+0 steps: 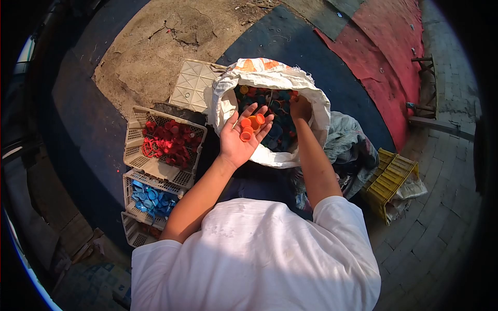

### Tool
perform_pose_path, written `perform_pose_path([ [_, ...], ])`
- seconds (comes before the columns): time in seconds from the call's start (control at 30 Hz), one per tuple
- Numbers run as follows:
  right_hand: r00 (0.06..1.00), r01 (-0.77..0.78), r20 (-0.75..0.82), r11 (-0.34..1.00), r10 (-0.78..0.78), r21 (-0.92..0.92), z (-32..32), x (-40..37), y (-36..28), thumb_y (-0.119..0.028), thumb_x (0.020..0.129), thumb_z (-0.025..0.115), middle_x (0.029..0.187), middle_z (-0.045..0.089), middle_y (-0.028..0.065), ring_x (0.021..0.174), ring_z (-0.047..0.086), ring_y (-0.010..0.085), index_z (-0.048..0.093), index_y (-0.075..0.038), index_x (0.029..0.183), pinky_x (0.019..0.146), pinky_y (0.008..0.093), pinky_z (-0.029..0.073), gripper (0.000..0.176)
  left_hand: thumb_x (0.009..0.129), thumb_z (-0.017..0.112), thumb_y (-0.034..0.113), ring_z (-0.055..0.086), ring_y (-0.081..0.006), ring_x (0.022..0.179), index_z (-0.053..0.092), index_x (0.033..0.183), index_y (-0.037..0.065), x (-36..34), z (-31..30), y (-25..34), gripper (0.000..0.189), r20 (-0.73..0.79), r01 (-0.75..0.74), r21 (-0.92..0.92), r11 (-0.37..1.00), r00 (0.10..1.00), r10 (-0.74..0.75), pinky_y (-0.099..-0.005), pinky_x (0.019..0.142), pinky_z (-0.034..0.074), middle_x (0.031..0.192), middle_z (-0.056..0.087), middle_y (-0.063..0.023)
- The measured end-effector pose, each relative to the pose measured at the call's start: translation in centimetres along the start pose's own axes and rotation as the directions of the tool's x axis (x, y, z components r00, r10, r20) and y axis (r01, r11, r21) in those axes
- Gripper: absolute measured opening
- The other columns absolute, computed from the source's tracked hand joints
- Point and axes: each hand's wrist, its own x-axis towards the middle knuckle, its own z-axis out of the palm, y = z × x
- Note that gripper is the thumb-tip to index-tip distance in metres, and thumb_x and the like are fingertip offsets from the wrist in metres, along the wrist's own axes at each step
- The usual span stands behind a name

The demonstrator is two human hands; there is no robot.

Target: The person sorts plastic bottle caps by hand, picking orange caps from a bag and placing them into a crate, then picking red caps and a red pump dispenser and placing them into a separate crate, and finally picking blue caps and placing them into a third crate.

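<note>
While the left hand (239,137) sits palm-up over the white woven plastic sack (224,106), fingers spread open, a few round orange plastic bottle caps (251,126) rest on it. The right hand (300,108) is inside the sack among mixed coloured caps (275,132); finger state cannot be told. A cream plastic crate (136,155) holding red caps (171,139) stands just beside the sack.

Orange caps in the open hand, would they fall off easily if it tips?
Probably: the orange caps lie loose on the open left hand, not gripped. Small and round, they'd likely roll. They look light, since several sit there easily.
</note>
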Motion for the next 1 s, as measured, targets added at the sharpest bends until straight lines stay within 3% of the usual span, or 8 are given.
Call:
perform_pose_path([
  [0.13,0.995,-0.01,0.104,0.997,0.002,0.077,-0.8,-1.7,-0.2,-0.029,0.091,0.071,0.097,0.075,0.0129,0.082,0.073,0.028,0.072,-0.007,0.106,0.068,0.0402,0.057,0.027,0.106,0.042,0.038,0.049,-0.0377,0.136,0.054,0.137,0.005,0.2,0.2,0.0,0.046,0.006,0.004,-0.001,1.0,1.0,-0.004,-0.049,0.117,0.04,0.145,0.053,-0.0185],
  [0.17,0.987,-0.049,0.158,0.969,0.01,0.242,-1.1,-2.1,0.1,-0.028,0.091,0.072,0.093,0.074,0.0113,0.076,0.072,0.0242,0.072,-0.005,0.105,0.063,0.0367,0.056,0.026,0.106,0.042,0.038,0.049,-0.0376,0.137,0.054,0.136,0.005,0.3,0.3,0.0,0.046,0.005,0.004,0.001,1.0,1.0,-0.004,-0.0488,0.117,0.04,0.145,0.053,-0.0186],
  [0.33,0.95,-0.158,0.273,0.524,-0.15,0.837,-5.3,-7.0,-1.0,-0.02,0.092,0.078,0.082,0.069,0.0035,0.057,0.06,0.0067,0.071,-0.002,0.102,0.047,0.0212,0.046,0.022,0.105,0.044,0.036,0.048,-0.0371,0.137,0.054,0.136,0.004,0.4,0.3,0.0,0.046,-0.007,0.0,-0.001,1.0,1.0,0.0,-0.0484,0.117,0.039,0.145,0.053,-0.0187],
  [0.47,0.926,-0.138,0.242,0.337,-0.29,0.931,-10.3,-11.8,-3.0,-0.013,0.093,0.077,0.083,0.069,0.0015,0.061,0.06,0.0054,0.07,-0.001,0.1,0.05,0.0195,0.045,0.016,0.105,0.045,0.035,0.048,-0.0366,0.138,0.054,0.136,0.004,0.5,0.0,0.0,0.045,0.0,-0.019,-0.01,1.0,1.0,0.019,-0.0484,0.118,0.039,0.145,0.053,-0.0185],
  [0.63,0.888,0.045,0.161,0.429,-0.431,0.902,-13.6,-16.6,-5.3,-0.011,0.093,0.076,0.08,0.07,-0.0002,0.067,0.061,0.0036,0.07,0.0,0.099,0.057,0.0181,0.044,0.013,0.105,0.045,0.038,0.051,-0.0354,0.136,0.056,0.133,0.005,0.1,0.7,-0.9,0.045,-0.014,-0.036,-0.004,0.999,0.999,0.036,-0.0474,0.116,0.04,0.141,0.057,-0.017],
  [0.77,0.774,0.488,0.003,0.598,-0.634,0.636,-16.1,-19.4,-7.8,-0.007,0.084,0.08,0.078,0.071,0.0057,0.061,0.065,0.0099,0.072,-0.004,0.091,0.055,0.0265,0.048,0.011,0.106,0.04,0.041,0.046,-0.0378,0.14,0.051,0.14,0.005,0.1,0.7,-1.5,0.051,0.069,0.007,0.015,1.0,0.998,-0.008,-0.0484,0.119,0.036,0.149,0.05,-0.0176],
  [0.93,0.522,0.84,-0.166,0.469,-0.837,0.274,-13.7,-20.7,-8.4,-0.01,0.076,0.084,0.081,0.069,0.0049,0.063,0.065,0.0187,0.074,-0.007,0.097,0.057,0.0297,0.051,0.023,0.108,0.034,0.042,0.042,-0.0382,0.142,0.047,0.144,0.005,0.1,0.7,-2.1,0.053,0.162,0.028,0.035,0.999,0.986,-0.033,-0.0509,0.12,0.034,0.152,0.045,-0.0175],
  [1.0,0.549,0.821,-0.167,0.49,-0.819,0.295,-13.7,-21.0,-8.3,-0.015,0.079,0.083,0.08,0.069,0.0052,0.066,0.067,0.0218,0.074,-0.011,0.098,0.057,0.034,0.052,0.021,0.108,0.034,0.043,0.041,-0.0388,0.142,0.047,0.144,0.007,0.1,0.3,-2.2,0.053,0.179,0.034,-0.002,0.999,0.983,-0.033,-0.0517,0.12,0.034,0.153,0.045,-0.017],
])
